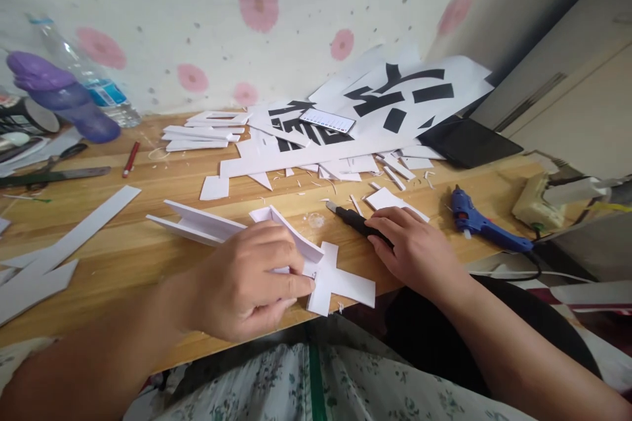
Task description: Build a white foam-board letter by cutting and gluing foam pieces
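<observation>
A white foam-board piece (355, 286) with cross-like arms lies at the table's front edge, with upright strips (301, 237) joined to it. My left hand (257, 276) is closed on this piece, thumb and index finger pressed near its middle; the part under the fingers is hidden. Another folded white strip (197, 223) sticks out to the left behind that hand. My right hand (415, 243) is wrapped round a black craft knife (353, 218), which lies low over the wood, its blade end pointing up and left.
A blue glue gun (484, 220) lies to the right, near a power strip (536, 200). Paper sheets with black shapes (375, 102), a phone (326, 121) and foam offcuts (345, 168) fill the back. Scissors (54, 171), a purple bottle (69, 99) and a red pencil (131, 159) are left.
</observation>
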`<act>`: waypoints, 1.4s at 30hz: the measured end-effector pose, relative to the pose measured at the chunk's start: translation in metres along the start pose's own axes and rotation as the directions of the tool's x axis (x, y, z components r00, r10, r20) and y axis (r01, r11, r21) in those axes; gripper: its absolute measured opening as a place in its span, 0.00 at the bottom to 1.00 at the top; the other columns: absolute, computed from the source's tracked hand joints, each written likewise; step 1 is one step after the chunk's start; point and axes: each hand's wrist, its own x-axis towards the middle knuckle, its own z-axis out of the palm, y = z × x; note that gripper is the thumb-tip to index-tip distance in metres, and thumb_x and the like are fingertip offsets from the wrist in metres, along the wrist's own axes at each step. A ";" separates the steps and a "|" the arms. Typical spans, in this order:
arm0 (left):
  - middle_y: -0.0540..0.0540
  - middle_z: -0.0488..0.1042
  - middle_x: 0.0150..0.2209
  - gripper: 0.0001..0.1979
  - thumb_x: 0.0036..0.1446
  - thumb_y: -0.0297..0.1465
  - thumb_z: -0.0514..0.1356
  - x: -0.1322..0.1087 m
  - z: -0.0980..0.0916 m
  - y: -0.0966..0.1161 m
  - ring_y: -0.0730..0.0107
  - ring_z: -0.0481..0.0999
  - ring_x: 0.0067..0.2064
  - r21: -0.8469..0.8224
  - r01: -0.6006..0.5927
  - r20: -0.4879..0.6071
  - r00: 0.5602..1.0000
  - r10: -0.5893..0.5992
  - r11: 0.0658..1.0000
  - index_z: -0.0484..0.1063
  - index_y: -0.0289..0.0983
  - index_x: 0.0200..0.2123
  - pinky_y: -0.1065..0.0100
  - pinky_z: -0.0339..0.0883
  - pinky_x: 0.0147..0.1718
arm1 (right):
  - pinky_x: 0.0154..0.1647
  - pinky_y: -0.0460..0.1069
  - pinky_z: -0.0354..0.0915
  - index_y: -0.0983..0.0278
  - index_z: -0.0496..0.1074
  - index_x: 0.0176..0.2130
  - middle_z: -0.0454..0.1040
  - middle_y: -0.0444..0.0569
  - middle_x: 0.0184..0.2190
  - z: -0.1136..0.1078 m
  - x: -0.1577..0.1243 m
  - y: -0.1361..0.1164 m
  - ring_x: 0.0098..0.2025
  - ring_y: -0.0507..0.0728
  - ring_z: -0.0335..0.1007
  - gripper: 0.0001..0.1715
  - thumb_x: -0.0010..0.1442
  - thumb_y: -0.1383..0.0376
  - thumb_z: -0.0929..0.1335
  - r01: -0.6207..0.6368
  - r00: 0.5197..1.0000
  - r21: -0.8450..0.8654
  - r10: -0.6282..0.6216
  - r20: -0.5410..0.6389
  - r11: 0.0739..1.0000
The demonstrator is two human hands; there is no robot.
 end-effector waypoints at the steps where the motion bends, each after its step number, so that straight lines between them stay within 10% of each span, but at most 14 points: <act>1: 0.45 0.74 0.30 0.13 0.51 0.19 0.54 0.000 0.000 0.000 0.67 0.67 0.33 -0.006 0.000 -0.002 1.000 0.000 1.000 0.73 0.36 0.37 0.62 0.61 0.33 | 0.38 0.56 0.70 0.67 0.75 0.39 0.75 0.57 0.40 0.001 0.001 0.003 0.40 0.62 0.71 0.12 0.60 0.70 0.63 -0.020 1.000 0.003 0.020 0.006 1.000; 14: 0.44 0.74 0.29 0.12 0.52 0.20 0.54 -0.004 0.004 -0.001 0.66 0.66 0.32 -0.055 -0.021 0.004 1.000 0.022 0.998 0.73 0.36 0.37 0.61 0.60 0.34 | 0.25 0.47 0.55 0.63 0.73 0.27 0.76 0.50 0.28 0.013 0.073 0.019 0.28 0.55 0.68 0.05 0.52 0.66 0.66 -0.340 0.879 -0.015 0.324 0.351 0.940; 25: 0.45 0.75 0.30 0.10 0.53 0.21 0.55 -0.003 0.004 -0.003 0.66 0.68 0.32 -0.024 -0.002 0.010 1.000 0.002 1.000 0.74 0.37 0.35 0.62 0.62 0.34 | 0.25 0.48 0.55 0.63 0.66 0.25 0.70 0.46 0.22 0.000 0.068 0.011 0.25 0.52 0.63 0.04 0.51 0.69 0.65 -0.379 0.911 0.122 0.347 0.222 0.917; 31: 0.45 0.76 0.30 0.10 0.54 0.22 0.54 -0.004 0.005 -0.003 0.67 0.68 0.32 -0.031 0.004 0.020 1.000 -0.004 0.999 0.74 0.37 0.34 0.62 0.62 0.33 | 0.27 0.45 0.65 0.63 0.71 0.35 0.74 0.45 0.27 -0.032 0.037 -0.023 0.28 0.50 0.69 0.04 0.58 0.68 0.65 -0.050 0.994 0.766 -0.042 0.099 0.640; 42: 0.46 0.76 0.29 0.11 0.55 0.21 0.53 -0.001 0.004 -0.002 0.68 0.69 0.31 -0.038 0.002 0.038 0.999 0.000 0.999 0.74 0.36 0.34 0.64 0.64 0.32 | 0.27 0.42 0.66 0.66 0.75 0.37 0.76 0.47 0.29 -0.030 0.024 -0.048 0.30 0.49 0.71 0.14 0.58 0.75 0.62 -0.012 0.971 0.844 -0.194 0.137 0.537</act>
